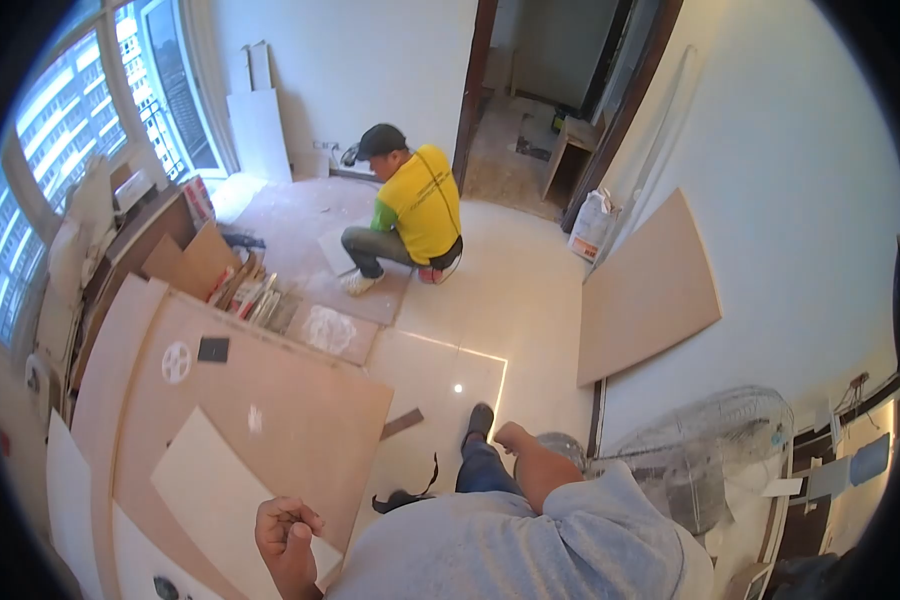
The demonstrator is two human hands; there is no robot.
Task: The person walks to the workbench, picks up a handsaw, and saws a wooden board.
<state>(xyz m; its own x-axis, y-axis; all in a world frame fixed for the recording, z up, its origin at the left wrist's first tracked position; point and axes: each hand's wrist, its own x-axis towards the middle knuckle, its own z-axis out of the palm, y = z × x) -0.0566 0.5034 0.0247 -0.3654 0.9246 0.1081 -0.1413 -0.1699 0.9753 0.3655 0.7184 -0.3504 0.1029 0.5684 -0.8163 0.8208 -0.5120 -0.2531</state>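
Note:
My left hand (288,540) is raised at the bottom, its fingers curled in toward the thumb with nothing visible in them. Beneath it, apart as far as I can tell, lie a pale board (215,490) and a large brown wooden panel (305,400). My right hand (515,438) hangs beside my leg, near my dark shoe (479,420). Its fingers are mostly hidden, and I see no object in it. A round grey container (567,447) sits partly behind my right forearm.
A person in a yellow shirt (425,205) squats ahead. A brown board (645,290) and a white bag (595,225) lean by the right wall. A large fan (710,450) stands at my right. Scraps and tools (255,300) line the left; a doorway (530,130) opens behind.

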